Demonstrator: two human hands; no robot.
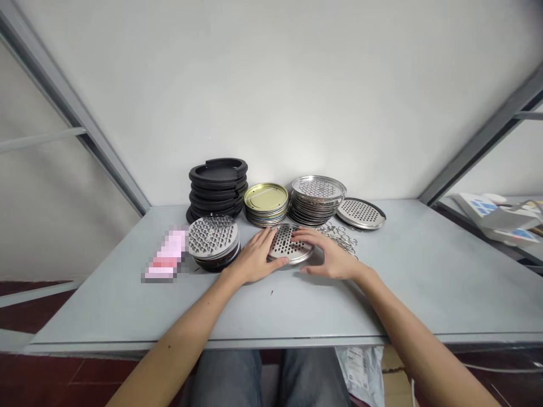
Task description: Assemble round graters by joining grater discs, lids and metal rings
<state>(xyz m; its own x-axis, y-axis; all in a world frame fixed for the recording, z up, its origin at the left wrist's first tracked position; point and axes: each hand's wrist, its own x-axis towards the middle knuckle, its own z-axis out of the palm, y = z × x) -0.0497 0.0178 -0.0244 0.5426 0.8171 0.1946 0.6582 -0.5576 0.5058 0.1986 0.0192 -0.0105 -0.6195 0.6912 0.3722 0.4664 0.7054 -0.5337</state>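
A round metal grater plate point(292, 249) with rows of punched holes lies on the table between my hands. My left hand point(257, 257) rests along its left side, fingers stretched out at the far edge and thumb at the near edge. My right hand point(328, 254) is at its right, fingertips over the plate's top and thumb held apart. Left of my left hand stands a short stack of round plates, its top grater plate point(213, 236) covered in raised teeth. Behind my right hand lies a pile of small looped metal wire pieces point(341, 237).
Along the wall stand a stack of black round trays point(218, 175), gold-coloured lids point(266, 198) and perforated metal plates point(319, 187). A perforated disc with a black rim point(360, 213) lies right of them. A blurred-out pink item point(167, 254) is at left. Metal frame posts flank the table point(424, 294).
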